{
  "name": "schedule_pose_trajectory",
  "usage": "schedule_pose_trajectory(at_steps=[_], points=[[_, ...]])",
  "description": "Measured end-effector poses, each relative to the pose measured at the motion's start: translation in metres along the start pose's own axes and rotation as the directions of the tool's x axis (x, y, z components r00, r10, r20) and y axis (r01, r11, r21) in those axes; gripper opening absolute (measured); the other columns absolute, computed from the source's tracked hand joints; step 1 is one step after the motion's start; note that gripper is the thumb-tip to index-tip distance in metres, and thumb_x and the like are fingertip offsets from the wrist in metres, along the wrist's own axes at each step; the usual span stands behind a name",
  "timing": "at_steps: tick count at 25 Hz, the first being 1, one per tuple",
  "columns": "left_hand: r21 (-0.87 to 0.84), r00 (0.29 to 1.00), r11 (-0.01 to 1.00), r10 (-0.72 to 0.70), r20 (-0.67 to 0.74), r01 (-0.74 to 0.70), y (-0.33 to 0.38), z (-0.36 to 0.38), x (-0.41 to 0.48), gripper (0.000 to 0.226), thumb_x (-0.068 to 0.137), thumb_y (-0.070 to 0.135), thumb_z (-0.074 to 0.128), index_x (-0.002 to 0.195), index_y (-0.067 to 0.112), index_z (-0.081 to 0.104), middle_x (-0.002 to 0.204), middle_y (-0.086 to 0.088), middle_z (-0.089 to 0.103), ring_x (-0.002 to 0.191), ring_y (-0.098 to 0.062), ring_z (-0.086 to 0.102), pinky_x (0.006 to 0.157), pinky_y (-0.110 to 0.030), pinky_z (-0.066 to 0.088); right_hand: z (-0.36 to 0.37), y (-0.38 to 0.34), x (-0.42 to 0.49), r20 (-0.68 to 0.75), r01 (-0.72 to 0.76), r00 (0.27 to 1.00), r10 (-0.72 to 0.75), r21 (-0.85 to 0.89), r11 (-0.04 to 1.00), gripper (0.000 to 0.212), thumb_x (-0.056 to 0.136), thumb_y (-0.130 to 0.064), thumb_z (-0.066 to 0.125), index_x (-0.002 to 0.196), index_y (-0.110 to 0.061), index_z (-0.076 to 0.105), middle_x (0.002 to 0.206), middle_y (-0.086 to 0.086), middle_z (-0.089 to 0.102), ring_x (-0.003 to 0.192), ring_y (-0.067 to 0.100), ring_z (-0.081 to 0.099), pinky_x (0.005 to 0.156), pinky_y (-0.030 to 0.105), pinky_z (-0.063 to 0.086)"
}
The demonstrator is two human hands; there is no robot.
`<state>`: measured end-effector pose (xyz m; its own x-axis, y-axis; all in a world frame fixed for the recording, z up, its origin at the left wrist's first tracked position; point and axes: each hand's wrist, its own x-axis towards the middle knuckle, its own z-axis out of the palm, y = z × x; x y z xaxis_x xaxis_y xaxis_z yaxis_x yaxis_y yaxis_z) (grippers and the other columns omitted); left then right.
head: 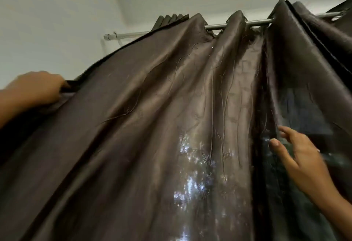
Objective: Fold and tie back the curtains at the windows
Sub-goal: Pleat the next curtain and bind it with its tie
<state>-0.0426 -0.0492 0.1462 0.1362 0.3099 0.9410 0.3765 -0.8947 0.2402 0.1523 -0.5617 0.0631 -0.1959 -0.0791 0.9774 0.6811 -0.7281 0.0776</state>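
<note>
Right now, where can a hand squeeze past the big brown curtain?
Along the wall, left of the curtain edge that the left hand grips. Maybe through the dark slot by the right hand. Crowded: the bunched folds up on the rod.

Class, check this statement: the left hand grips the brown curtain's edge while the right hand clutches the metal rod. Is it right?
No. The head view shows the right hand open, fingers reaching at a fold of the brown curtain well below the metal rod. The left hand does grip the curtain's edge.
</note>
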Motion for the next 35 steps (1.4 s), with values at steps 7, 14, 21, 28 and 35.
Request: schedule_pose_trajectory(at_steps=[7,14,21,28,35], points=[[-0.370,0.927,0.869,0.221,-0.303,-0.328,0.118,-0.024,-0.073,0.042,0.077,-0.006,0.054,0.109,0.017,0.068,0.109,-0.017,0.065,0.086,-0.033,0.057,0.082,-0.036,0.042,-0.033,0.002,0.014,0.005,-0.019,1.000,0.019,-0.030,0.999,0.100,0.068,-0.088,0.016,0.123,-0.013,0.051,0.108,0.015,0.060,0.101,0.031,0.056,0.087,0.043,0.044],[-0.526,0.847,0.688,0.261,-0.462,-0.499,0.215,-0.044,-0.121,0.049,0.071,0.028,0.037,0.106,0.011,0.067,0.103,-0.013,0.059,0.096,-0.028,0.056,0.075,-0.023,0.031,-0.070,0.013,0.036,-0.029,-0.023,0.999,0.020,-0.092,0.996,0.047,0.088,-0.043,0.047,0.120,-0.010,0.052,0.101,0.011,0.061,0.099,0.025,0.053,0.076,0.030,0.034],[-0.645,0.873,0.588,0.334,-0.355,-0.488,0.297,-0.016,-0.147,0.044,0.088,0.041,0.049,0.119,0.010,0.056,0.112,-0.008,0.056,0.104,-0.021,0.052,0.081,-0.022,0.032,-0.098,0.031,0.040,0.001,-0.035,0.999,0.037,-0.301,0.953,0.032,0.089,-0.020,0.057,0.119,-0.010,0.054,0.109,0.013,0.057,0.106,0.031,0.052,0.085,0.036,0.040],[-0.709,0.853,0.496,0.420,-0.310,-0.502,0.354,0.001,-0.173,0.063,0.086,0.057,0.044,0.133,0.015,0.042,0.131,-0.004,0.047,0.121,-0.018,0.045,0.095,-0.028,0.035,-0.148,0.083,0.044,-0.018,-0.361,0.929,0.371,-0.271,0.892,0.045,0.085,0.003,0.049,0.127,-0.009,0.050,0.121,0.018,0.056,0.109,0.035,0.054,0.089,0.040,0.044],[-0.755,0.868,0.496,0.459,-0.192,-0.429,0.386,0.020,-0.183,0.085,0.081,0.049,0.059,0.145,0.019,0.013,0.147,-0.006,0.028,0.134,-0.020,0.032,0.106,-0.036,0.033,-0.130,0.091,0.051,0.223,-0.632,0.773,0.594,0.195,0.750,0.057,0.092,-0.036,0.054,0.141,-0.021,0.029,0.100,0.004,0.050,0.068,0.011,0.049,0.054,0.026,0.039]])
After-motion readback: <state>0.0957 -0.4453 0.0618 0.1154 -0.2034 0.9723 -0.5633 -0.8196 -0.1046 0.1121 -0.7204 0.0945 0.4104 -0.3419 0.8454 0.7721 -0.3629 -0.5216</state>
